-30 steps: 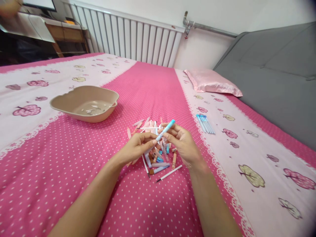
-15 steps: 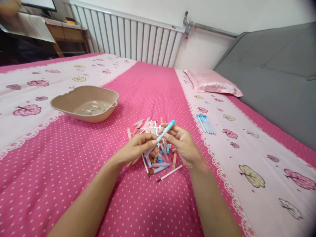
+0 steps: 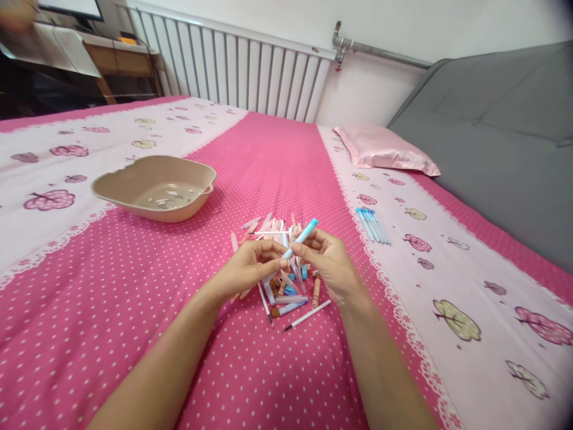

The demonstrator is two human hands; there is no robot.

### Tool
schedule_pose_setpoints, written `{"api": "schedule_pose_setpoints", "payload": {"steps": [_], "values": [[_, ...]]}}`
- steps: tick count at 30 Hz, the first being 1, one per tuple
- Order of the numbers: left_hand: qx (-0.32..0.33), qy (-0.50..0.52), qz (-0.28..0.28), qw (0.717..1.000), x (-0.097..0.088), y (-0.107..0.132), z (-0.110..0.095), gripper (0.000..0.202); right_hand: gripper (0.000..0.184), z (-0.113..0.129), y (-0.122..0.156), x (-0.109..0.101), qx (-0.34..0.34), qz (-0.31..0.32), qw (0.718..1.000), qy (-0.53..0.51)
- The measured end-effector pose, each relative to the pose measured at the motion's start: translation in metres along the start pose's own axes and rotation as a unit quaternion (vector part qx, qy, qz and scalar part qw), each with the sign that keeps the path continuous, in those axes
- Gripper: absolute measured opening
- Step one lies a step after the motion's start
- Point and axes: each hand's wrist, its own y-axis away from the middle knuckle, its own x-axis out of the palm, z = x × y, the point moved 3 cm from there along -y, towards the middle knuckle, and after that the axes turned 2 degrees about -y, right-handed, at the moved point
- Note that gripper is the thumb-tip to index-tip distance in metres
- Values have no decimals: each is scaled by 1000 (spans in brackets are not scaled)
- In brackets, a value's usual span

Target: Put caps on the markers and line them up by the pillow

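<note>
Between my two hands is a light blue pen (image 3: 306,232) with a brighter blue end, tilted up to the right. My left hand (image 3: 250,263) pinches its lower end, and my right hand (image 3: 329,260) grips it higher up, thumb across the barrel. Under them lies a loose pile of pen parts: a lilac-blue barrel (image 3: 290,307) with a brown end, a tan cap (image 3: 316,291) and several pink pieces. Thin white refills with dark tips lie about it, one refill (image 3: 308,315) at the near right edge. My fingers hide the middle of the pile.
A beige plastic basin (image 3: 152,206) with small white pieces inside stands at the left on the pink dotted bedspread (image 3: 286,149). Several blue-topped pens (image 3: 373,227) lie side by side at the right. Beyond are a pink pillow (image 3: 387,149), a grey headboard (image 3: 501,125) and a white radiator (image 3: 233,63).
My right thumb has shifted slightly up and left along the pen, and my left fingers have moved a little. The pen stays in both hands; the pile, basin and row of pens look the same.
</note>
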Motion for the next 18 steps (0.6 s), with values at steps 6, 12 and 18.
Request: {"api": "schedule_pose_setpoints", "payload": {"steps": [6, 12, 18], "values": [[-6, -5, 1, 1000, -2, -1, 3, 32, 38, -2, -2, -2, 6, -18, 1000, -8], [-10, 24, 16, 1000, -2, -1, 5, 30, 40, 1, -1, -2, 4, 2, 1000, -22], [-27, 33, 35, 998, -1, 1, 5, 31, 41, 5, 1, 0, 6, 30, 999, -19]]}}
